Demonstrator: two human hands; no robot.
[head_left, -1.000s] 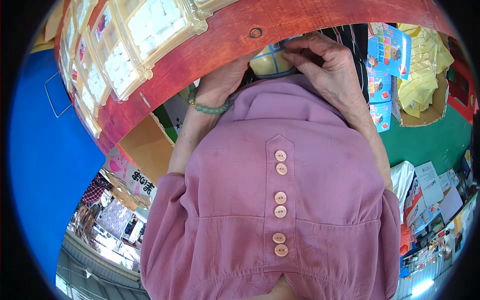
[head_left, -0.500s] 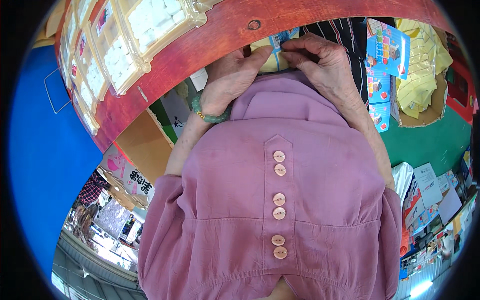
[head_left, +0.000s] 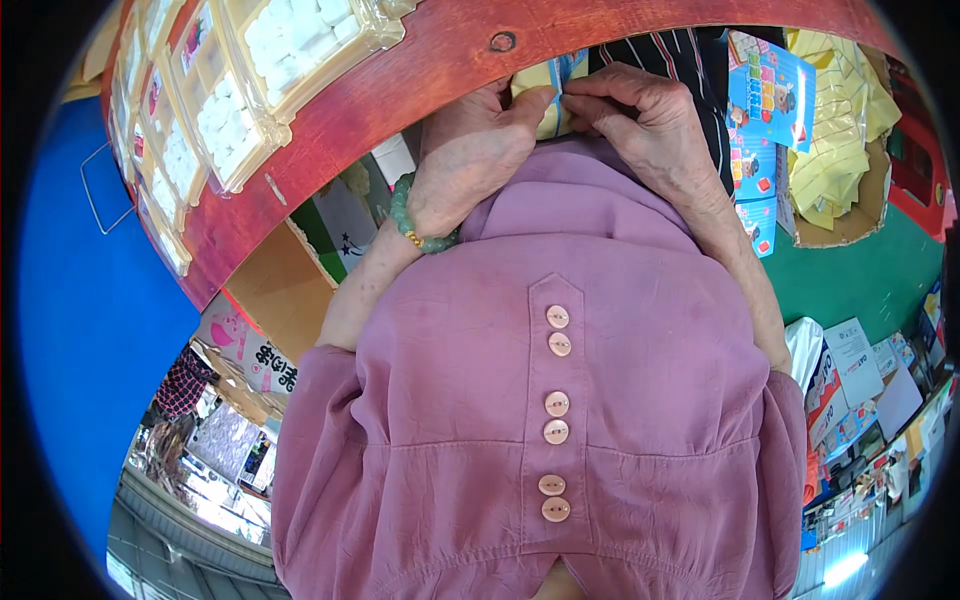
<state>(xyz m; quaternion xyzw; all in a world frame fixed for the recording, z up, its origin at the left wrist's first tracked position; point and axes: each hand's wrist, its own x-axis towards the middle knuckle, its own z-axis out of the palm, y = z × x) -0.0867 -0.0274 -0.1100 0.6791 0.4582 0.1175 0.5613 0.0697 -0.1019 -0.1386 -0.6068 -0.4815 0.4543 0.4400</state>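
Observation:
Both hands are at the top of the view, close above my lap and beside the table edge. Between them is a small folded card box (head_left: 545,84), pale yellow with a blue printed strip. My left hand (head_left: 482,132) pinches its left side between thumb and fingers; a green bead bracelet circles that wrist. My right hand (head_left: 637,112) is closed at the card's right edge, with thumb and forefinger pressed together on it. The fingers partly hide the card, and the table edge is just beyond it.
Clear-wrapped trays (head_left: 228,118) of white cubes stand on the red wooden table (head_left: 455,66). At right are blue printed boxes (head_left: 752,168) and a carton (head_left: 868,206) of yellow card pieces. A brown carton (head_left: 285,290) sits under the table at left, near a blue panel (head_left: 75,330).
The card has turned, and the barcode patch seen before no longer shows. My left hand has shifted slightly right, its thumb now further over the card. The right hand keeps its pinch.

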